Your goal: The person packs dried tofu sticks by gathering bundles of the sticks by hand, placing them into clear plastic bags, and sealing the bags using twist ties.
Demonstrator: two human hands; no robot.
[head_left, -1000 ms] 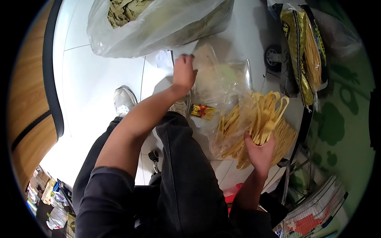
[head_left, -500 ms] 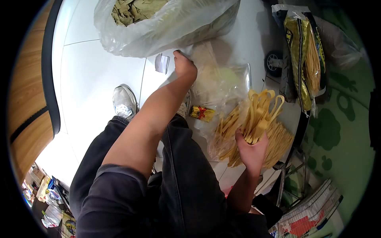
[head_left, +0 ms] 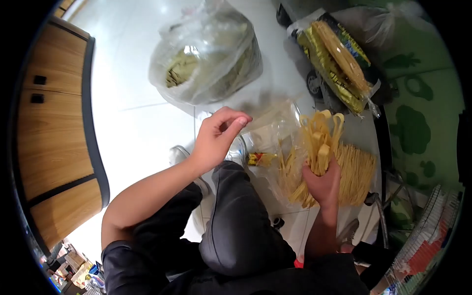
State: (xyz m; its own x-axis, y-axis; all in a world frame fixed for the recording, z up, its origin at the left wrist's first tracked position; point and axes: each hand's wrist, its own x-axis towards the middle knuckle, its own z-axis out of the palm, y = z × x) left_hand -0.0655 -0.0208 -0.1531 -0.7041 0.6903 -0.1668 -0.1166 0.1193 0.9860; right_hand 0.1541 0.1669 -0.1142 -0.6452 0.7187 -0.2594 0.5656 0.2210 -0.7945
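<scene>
The right hand (head_left: 323,183) is gripping a bundle of yellow strips (head_left: 322,135), nearer the person than, and rightward of, a plastic bag (head_left: 233,64) that is holding dried leaves (head_left: 179,71). Just on that bag's near side, the left hand (head_left: 217,136) is hovering bent inward, thumb and fingertips almost meeting; whether they are pinching anything I cannot tell.

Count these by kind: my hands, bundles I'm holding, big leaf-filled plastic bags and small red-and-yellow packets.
Left hand and right hand: 2
Held bundle of yellow strips: 1
Leaf-filled plastic bag: 1
Red-and-yellow packet: 1
Total: 5
</scene>
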